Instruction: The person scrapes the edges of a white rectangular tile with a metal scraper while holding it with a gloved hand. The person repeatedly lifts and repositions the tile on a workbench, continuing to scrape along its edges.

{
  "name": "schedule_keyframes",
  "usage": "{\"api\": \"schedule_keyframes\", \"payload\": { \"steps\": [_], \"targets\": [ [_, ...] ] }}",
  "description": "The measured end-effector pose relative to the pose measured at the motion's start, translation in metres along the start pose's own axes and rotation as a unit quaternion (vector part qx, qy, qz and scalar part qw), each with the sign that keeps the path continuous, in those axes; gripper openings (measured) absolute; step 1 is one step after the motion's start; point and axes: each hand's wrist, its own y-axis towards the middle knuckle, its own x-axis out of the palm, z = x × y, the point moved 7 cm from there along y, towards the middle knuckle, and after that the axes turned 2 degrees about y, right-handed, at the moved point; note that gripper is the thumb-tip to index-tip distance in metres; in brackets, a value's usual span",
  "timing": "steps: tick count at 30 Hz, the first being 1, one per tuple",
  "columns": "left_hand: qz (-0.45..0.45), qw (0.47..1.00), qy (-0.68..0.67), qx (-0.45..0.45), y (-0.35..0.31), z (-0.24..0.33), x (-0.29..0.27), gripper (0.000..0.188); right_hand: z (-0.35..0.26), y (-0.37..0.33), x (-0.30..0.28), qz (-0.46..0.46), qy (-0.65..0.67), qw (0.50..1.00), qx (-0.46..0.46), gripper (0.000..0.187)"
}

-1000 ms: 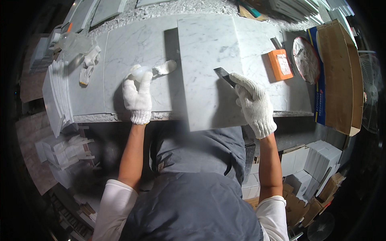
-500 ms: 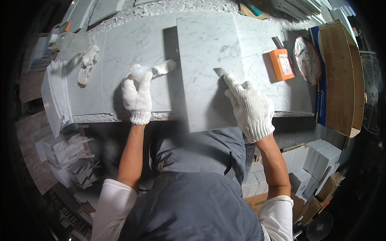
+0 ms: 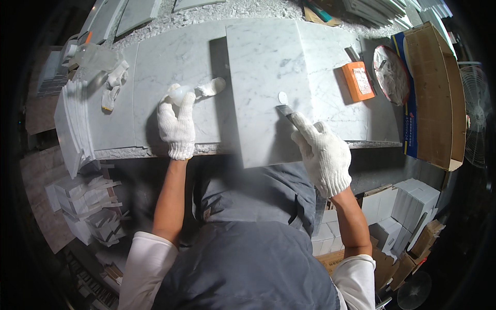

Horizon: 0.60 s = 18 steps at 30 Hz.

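A grey-veined white marble slab (image 3: 261,57) lies in front of me, its near end jutting past the worktop's edge. On the slab is a small white oval patch (image 3: 282,98). My right hand (image 3: 324,152), in a white knit glove, is closed round a small metal scraper blade (image 3: 284,110), its tip just below the patch. Left of the slab, my gloved left hand (image 3: 175,129) is closed on a small translucent whitish round thing (image 3: 179,94), whose kind I cannot make out. A crumpled white cloth piece (image 3: 211,87) lies beside that hand.
An orange box (image 3: 357,81) and a round dish with white paste (image 3: 390,75) stand right of the slab, next to an open cardboard box (image 3: 433,98). Stacked tiles (image 3: 75,124) and a white glove (image 3: 114,85) are at the left. White rubble (image 3: 253,9) lies behind.
My right hand and the scraper have drawn back a little toward me. The white oval patch now shows on the slab beyond the blade. My left hand has stayed nearly still.
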Motion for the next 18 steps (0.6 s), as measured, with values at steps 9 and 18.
{"api": "schedule_keyframes", "payload": {
  "steps": [9, 18],
  "targets": [
    [0.002, 1.0, 0.008, 0.017, -0.001, -0.001, -0.001, 0.045, 0.009, 0.02, -0.001, -0.003, 0.028, 1.0, 0.007, 0.057],
    [0.007, 0.999, 0.022, 0.035, 0.0, -0.003, -0.001, 0.044, -0.002, 0.042, 0.0, -0.113, -0.007, 0.991, 0.072, 0.031]
  ]
}}
